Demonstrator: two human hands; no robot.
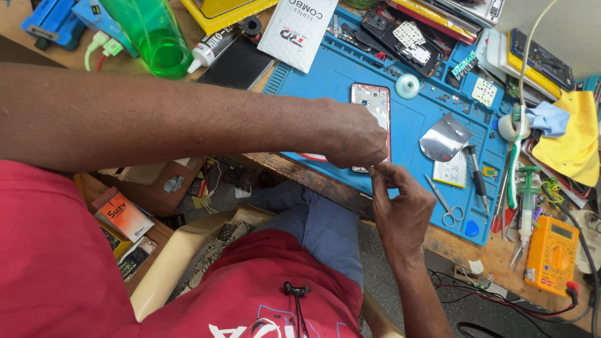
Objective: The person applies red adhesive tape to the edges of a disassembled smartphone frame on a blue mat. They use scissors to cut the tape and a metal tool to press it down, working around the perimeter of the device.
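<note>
Red-edged phone frame [374, 103] lies flat on the blue mat [325, 81], its near end under my left hand [354, 134], which presses down half-closed on it. My right hand [400, 200] pinches something tiny at that corner; what, I cannot tell. Judging by the loose boards [410, 37] and scissors [446, 206] about, the strip-down looks well along, reassembly not begun.

We note a green bottle [152, 34] at top left, a thin metal pry sheet [443, 138] beside small scissors [446, 206], a yellow cloth [575, 139] and an orange multimeter [552, 253] at right.
</note>
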